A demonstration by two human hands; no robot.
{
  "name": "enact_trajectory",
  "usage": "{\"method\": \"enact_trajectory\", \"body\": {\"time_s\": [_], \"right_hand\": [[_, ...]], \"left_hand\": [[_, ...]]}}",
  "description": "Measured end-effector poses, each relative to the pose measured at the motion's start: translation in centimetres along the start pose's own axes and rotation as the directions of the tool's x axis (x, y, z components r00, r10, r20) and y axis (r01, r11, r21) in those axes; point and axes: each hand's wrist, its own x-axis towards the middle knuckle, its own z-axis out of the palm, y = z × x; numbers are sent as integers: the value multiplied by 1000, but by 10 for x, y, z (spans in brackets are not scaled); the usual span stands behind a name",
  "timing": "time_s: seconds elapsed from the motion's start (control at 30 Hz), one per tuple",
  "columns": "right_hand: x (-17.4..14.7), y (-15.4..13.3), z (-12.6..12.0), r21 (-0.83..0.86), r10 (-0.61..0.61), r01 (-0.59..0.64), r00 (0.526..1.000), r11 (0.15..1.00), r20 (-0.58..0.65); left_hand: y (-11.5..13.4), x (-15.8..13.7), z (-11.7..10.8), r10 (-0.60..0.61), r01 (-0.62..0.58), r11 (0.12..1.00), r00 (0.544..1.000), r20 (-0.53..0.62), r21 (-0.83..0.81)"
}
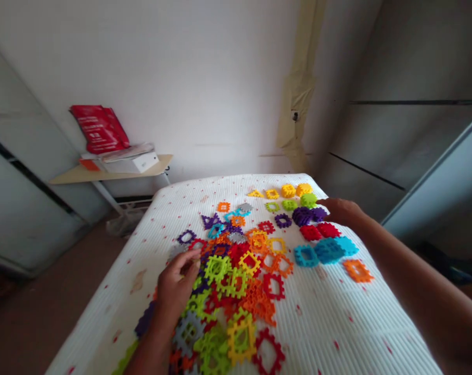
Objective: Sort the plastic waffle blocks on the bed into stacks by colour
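Observation:
A mixed heap of toothed plastic building tiles lies on the cloth-covered table, with light green tiles [217, 269], orange tiles [259, 299], a grey tile [189, 332] and a yellow tile [241, 338] among them. Over the heap's left side is my left hand [175, 284], fingers bent and a small gap between thumb and index finger; I see nothing held. My right hand [339, 209] reaches to the far right, its fingertips on a light green tile [308, 200] atop a small stack. Right beside it stand purple tiles [303, 215]. The fingers' undersides are hidden.
Tiles are grouped by colour at the right: yellow tiles [288, 190], red tiles [310, 233], blue tiles [329, 250] and one orange tile [358, 271]. Behind to the left, a side table [74, 175] bears a white box [130, 162] and red packages [99, 127].

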Motion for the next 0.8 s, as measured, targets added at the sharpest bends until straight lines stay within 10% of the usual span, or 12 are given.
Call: {"method": "enact_trajectory", "body": {"time_s": [0.17, 0.33, 0.53, 0.8], "right_hand": [[-41, -40, -12, 112, -121, 167, 935, 980, -334], [-92, -127, -8, 170, -414, 599, 704, 783, -576], [-108, -184, 20, 114, -519, 763, 533, 636, -668], [-103, -191, 43, 137, -497, 776, 517, 615, -697]], "left_hand": [[-6, 1, 3, 220, -223, 936, 975, 40, 272], [-3, 2, 1, 233, -224, 900, 972, 21, 374], [6, 0, -13, 164, -167, 723, 984, 68, 670], [14, -4, -8, -9, -114, 665, 987, 160, 738]]}}
